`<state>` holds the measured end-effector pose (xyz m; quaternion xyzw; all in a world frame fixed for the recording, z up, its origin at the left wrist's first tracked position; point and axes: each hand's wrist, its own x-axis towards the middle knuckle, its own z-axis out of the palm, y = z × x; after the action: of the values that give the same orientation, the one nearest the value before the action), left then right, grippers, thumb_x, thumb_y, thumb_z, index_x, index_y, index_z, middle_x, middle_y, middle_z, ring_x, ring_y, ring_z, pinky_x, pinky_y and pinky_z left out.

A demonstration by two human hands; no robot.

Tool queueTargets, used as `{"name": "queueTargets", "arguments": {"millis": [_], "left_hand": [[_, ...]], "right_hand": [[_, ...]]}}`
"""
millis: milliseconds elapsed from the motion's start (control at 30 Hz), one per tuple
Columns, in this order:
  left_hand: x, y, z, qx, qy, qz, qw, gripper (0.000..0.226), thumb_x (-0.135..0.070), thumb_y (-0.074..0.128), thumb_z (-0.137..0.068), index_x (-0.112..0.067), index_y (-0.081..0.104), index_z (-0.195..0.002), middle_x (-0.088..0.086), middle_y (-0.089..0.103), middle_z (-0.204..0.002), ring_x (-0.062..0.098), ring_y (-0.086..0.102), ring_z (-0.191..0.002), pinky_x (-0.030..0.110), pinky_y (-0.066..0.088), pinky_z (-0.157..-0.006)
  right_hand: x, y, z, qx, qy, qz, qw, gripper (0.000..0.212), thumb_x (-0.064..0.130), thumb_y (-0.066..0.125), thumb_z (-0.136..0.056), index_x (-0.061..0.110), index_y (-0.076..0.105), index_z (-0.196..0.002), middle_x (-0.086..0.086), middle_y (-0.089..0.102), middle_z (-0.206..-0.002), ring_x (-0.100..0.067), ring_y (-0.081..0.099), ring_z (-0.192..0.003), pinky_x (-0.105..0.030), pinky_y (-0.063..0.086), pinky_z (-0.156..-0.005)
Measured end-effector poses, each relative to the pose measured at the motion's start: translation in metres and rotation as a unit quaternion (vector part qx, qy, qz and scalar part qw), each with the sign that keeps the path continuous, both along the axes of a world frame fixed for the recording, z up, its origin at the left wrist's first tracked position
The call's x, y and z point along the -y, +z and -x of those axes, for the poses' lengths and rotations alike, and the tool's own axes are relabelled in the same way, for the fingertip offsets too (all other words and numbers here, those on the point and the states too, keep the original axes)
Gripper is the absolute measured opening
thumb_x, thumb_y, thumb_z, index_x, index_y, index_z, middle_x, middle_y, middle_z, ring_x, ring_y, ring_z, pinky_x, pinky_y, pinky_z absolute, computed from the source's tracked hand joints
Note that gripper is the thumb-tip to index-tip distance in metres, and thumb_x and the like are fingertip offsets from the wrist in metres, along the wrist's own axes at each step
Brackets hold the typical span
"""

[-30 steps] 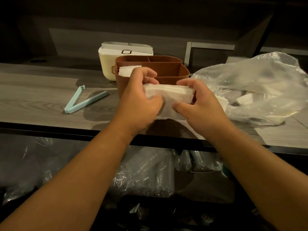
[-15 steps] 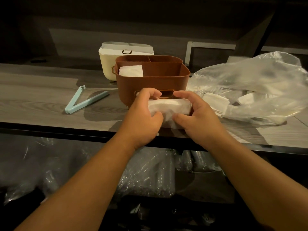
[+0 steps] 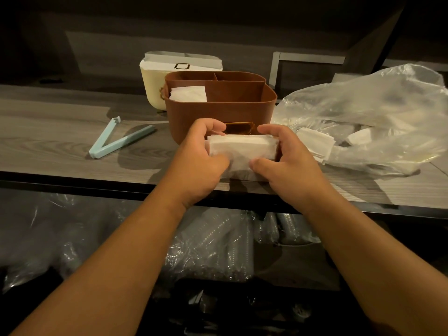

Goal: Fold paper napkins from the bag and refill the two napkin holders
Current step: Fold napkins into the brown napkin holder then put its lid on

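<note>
My left hand (image 3: 198, 157) and my right hand (image 3: 286, 161) both grip a folded stack of white paper napkins (image 3: 242, 149), held low on the wooden counter just in front of the brown napkin holder (image 3: 218, 110). That holder has a few white napkins (image 3: 188, 93) in its left compartment. Behind it stands a cream napkin holder (image 3: 155, 86) filled with white napkins. To the right lies the clear plastic bag (image 3: 368, 112), with more napkins (image 3: 315, 141) spilling from its mouth.
A light blue bag clip (image 3: 116, 139) lies open on the counter (image 3: 48, 141) at the left. The counter's dark front edge (image 3: 97, 183) runs below my hands. Under it, a shelf holds plastic-wrapped stacks of cups (image 3: 218, 246).
My hands have lowered the napkin stack from in front of the brown holder's rim down to the counter surface near its base, pressing it flatter.
</note>
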<state>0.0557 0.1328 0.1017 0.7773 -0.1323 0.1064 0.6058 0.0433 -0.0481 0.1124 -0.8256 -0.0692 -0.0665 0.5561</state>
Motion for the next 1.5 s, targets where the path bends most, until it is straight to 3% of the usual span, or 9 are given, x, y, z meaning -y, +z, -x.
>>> {"name": "queueTargets", "arguments": {"millis": [233, 367, 567, 700, 800, 933, 1133, 1333, 1500], "left_hand": [[0.007, -0.001, 0.002, 0.027, 0.028, -0.05, 0.998, 0.051, 0.005, 0.054, -0.087, -0.036, 0.048, -0.117, -0.007, 0.051, -0.117, 0.009, 0.055, -0.1, 0.022, 0.056, -0.073], [0.007, -0.001, 0.005, 0.024, 0.018, -0.013, 0.999, 0.056, 0.009, 0.055, -0.086, -0.036, 0.046, -0.118, -0.006, 0.05, -0.12, 0.014, 0.054, -0.108, 0.03, 0.061, -0.08], [0.002, 0.002, 0.005, 0.015, -0.002, 0.024, 1.0, 0.056, 0.012, 0.059, -0.084, -0.028, 0.047, -0.121, -0.003, 0.052, -0.119, 0.015, 0.058, -0.108, 0.034, 0.062, -0.081], [-0.001, 0.005, 0.006, -0.002, -0.027, 0.043, 0.999, 0.054, 0.015, 0.056, -0.081, -0.028, 0.051, -0.113, -0.001, 0.055, -0.117, 0.016, 0.059, -0.107, 0.034, 0.061, -0.079], [-0.003, 0.007, 0.006, -0.023, -0.038, 0.087, 0.995, 0.056, 0.023, 0.048, -0.076, -0.024, 0.056, -0.106, 0.001, 0.059, -0.114, 0.02, 0.059, -0.105, 0.041, 0.061, -0.081], [-0.015, 0.01, -0.001, -0.097, -0.01, 0.07, 0.993, 0.044, 0.013, 0.055, -0.084, -0.025, 0.061, -0.104, 0.004, 0.064, -0.118, 0.027, 0.062, -0.112, 0.047, 0.06, -0.085], [-0.027, 0.024, -0.002, -0.129, 0.057, -0.036, 0.989, 0.009, -0.019, 0.06, -0.099, -0.025, 0.066, -0.101, -0.005, 0.068, -0.11, 0.017, 0.067, -0.101, 0.035, 0.062, -0.081], [-0.022, 0.027, 0.004, -0.095, 0.088, -0.083, 0.988, 0.007, -0.023, 0.061, -0.098, -0.026, 0.067, -0.094, -0.008, 0.067, -0.101, 0.015, 0.065, -0.095, 0.033, 0.061, -0.079], [-0.028, 0.04, 0.016, 0.004, 0.173, -0.145, 0.974, 0.012, -0.028, 0.059, -0.099, -0.034, 0.06, -0.089, -0.016, 0.061, -0.094, 0.006, 0.057, -0.088, 0.023, 0.049, -0.072]], "right_hand": [[-0.002, 0.0, 0.001, 0.007, 0.013, 0.027, 1.0, 0.062, 0.012, 0.072, -0.088, 0.042, 0.041, -0.134, 0.007, 0.054, -0.12, -0.012, 0.066, -0.092, -0.021, 0.06, -0.062], [-0.002, 0.002, 0.004, 0.011, 0.031, 0.01, 0.999, 0.069, 0.01, 0.071, -0.089, 0.043, 0.035, -0.138, 0.01, 0.051, -0.122, -0.01, 0.064, -0.094, -0.018, 0.058, -0.063], [-0.002, 0.002, 0.004, 0.02, 0.013, -0.03, 0.999, 0.063, 0.008, 0.069, -0.091, 0.045, 0.04, -0.134, 0.016, 0.046, -0.129, -0.012, 0.058, -0.107, -0.027, 0.062, -0.078], [-0.004, 0.0, 0.006, 0.093, -0.004, 0.078, 0.993, 0.048, 0.015, 0.068, -0.093, 0.045, 0.049, -0.125, 0.017, 0.038, -0.139, -0.007, 0.044, -0.122, -0.017, 0.054, -0.09], [-0.008, -0.002, 0.005, 0.142, -0.004, 0.193, 0.971, 0.045, 0.021, 0.069, -0.093, 0.046, 0.052, -0.126, 0.018, 0.035, -0.142, -0.007, 0.036, -0.131, -0.028, 0.044, -0.108], [-0.008, 0.0, 0.001, 0.073, -0.012, 0.161, 0.984, 0.045, 0.022, 0.068, -0.094, 0.052, 0.05, -0.122, 0.017, 0.042, -0.136, -0.008, 0.048, -0.118, -0.033, 0.053, -0.1], [-0.003, 0.007, -0.004, -0.011, -0.029, 0.059, 0.998, 0.04, 0.019, 0.069, -0.094, 0.05, 0.056, -0.116, 0.008, 0.06, -0.12, -0.011, 0.065, -0.077, -0.02, 0.059, -0.059], [-0.003, 0.006, -0.004, -0.017, -0.023, 0.037, 0.999, 0.045, 0.015, 0.068, -0.094, 0.049, 0.055, -0.121, 0.012, 0.056, -0.127, -0.009, 0.064, -0.088, -0.021, 0.06, -0.065], [-0.003, 0.004, -0.007, -0.014, -0.022, 0.019, 0.999, 0.043, 0.016, 0.07, -0.093, 0.048, 0.056, -0.119, 0.013, 0.057, -0.129, -0.01, 0.063, -0.103, -0.026, 0.061, -0.073]]}}
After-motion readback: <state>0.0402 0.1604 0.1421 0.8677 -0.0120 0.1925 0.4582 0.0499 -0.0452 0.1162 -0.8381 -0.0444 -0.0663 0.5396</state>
